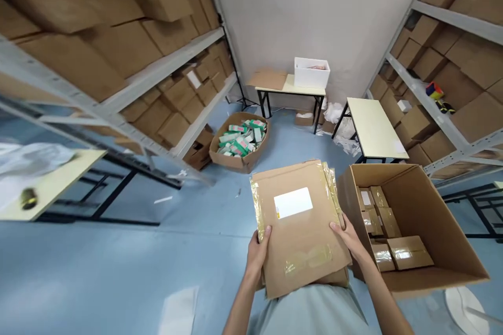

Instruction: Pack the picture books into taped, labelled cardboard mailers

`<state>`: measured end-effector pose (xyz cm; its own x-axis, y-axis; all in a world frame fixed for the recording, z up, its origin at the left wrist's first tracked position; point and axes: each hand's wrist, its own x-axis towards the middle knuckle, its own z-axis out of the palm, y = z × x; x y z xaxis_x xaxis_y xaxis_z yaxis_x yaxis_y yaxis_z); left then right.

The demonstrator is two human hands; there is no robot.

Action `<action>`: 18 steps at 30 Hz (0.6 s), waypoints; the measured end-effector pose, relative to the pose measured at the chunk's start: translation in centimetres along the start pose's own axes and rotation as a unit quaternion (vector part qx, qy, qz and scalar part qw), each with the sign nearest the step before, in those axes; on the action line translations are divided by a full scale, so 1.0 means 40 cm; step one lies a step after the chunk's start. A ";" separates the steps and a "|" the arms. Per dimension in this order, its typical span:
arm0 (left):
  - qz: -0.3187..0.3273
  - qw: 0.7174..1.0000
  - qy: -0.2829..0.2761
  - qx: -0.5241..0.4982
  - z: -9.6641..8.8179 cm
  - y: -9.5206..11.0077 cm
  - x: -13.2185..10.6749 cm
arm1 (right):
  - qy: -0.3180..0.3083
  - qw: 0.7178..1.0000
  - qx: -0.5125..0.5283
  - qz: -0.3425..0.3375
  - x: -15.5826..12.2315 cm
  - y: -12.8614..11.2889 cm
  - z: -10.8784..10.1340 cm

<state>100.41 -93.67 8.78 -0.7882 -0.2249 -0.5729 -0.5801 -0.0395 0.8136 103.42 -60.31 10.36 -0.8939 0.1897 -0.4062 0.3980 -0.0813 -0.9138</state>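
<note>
A stack of flattened cardboard sheets [302, 241] is held in front of my body, with a white label on its top face and shiny tape along the edges. My left hand [257, 254] grips the left edge, thumb on top. On the opposite edge my right hand [349, 238] is closed the same way; the fingers beneath are hidden on both sides. Just to the right stands a large open carton [440, 193] with several small taped boxes [408, 252] inside it.
A wide carton [239, 164] of green-and-white packets sits on the blue floor ahead. Shelves of brown boxes line both sides. A table [375, 125] stands ahead right, another table [290, 84] by the wall under a white bin [312, 74]. A third table [74, 172] is at left.
</note>
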 end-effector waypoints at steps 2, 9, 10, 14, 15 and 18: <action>0.015 1.000 0.006 0.025 0.019 0.079 0.135 | 0.013 1.000 0.012 -0.013 0.128 -0.026 0.044; 0.053 0.993 0.088 0.066 0.078 0.413 0.513 | -0.029 0.996 0.025 -0.084 0.635 -0.275 0.194; 0.050 0.992 0.091 0.068 0.090 0.454 0.555 | -0.034 0.996 0.021 -0.082 0.696 -0.307 0.206; 0.038 0.993 0.087 0.071 0.163 0.587 0.728 | -0.036 0.998 0.014 -0.050 0.911 -0.390 0.226; 0.037 0.993 0.083 0.071 0.187 0.616 0.778 | -0.030 0.999 0.011 -0.043 0.962 -0.404 0.227; 0.037 0.995 0.068 0.070 0.267 0.710 0.951 | -0.003 1.000 -0.005 -0.031 1.121 -0.446 0.233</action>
<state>51.76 -92.93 9.03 -0.8003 -0.3514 -0.4857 -0.5522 0.1164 0.8256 54.31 -59.46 8.41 -0.9178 0.1880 -0.3497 0.3448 -0.0590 -0.9368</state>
